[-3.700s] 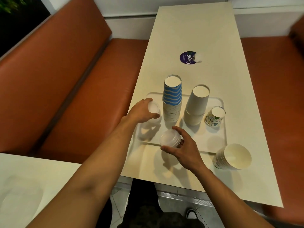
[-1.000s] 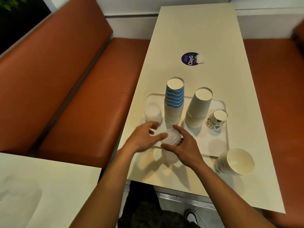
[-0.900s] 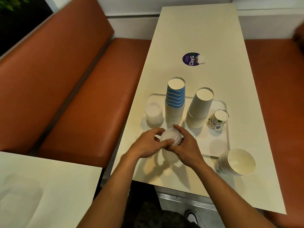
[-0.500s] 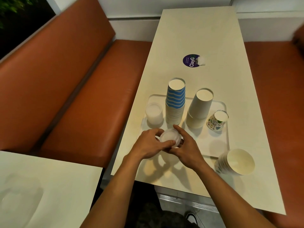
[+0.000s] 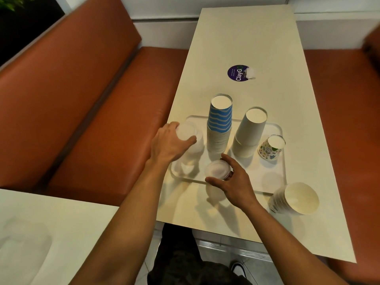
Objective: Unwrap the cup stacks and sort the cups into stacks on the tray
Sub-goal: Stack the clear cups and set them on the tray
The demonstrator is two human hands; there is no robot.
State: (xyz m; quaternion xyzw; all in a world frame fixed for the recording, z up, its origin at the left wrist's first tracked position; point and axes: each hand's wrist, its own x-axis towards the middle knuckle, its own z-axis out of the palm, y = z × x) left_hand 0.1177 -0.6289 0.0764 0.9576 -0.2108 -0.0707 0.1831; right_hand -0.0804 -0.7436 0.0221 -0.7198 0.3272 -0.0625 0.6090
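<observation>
Fingers (image 5: 172,126) of left hand (image 5: 167,146) round clear cup (image 5: 186,131), right hand (image 5: 233,185) gripping stack (image 5: 217,169)

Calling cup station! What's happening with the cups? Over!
Left grip holds one clear cup over tray, left end. Right grip holds clear stack at near edge. Paper stack lies sideways, off tray.

a diner booth: orange padded benches (image 5: 86,95) flank a long table (image 5: 242,48).

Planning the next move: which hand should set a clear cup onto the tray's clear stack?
The left hand: it holds a clear cup above that stack; the right hand grips the spare cups.
</observation>
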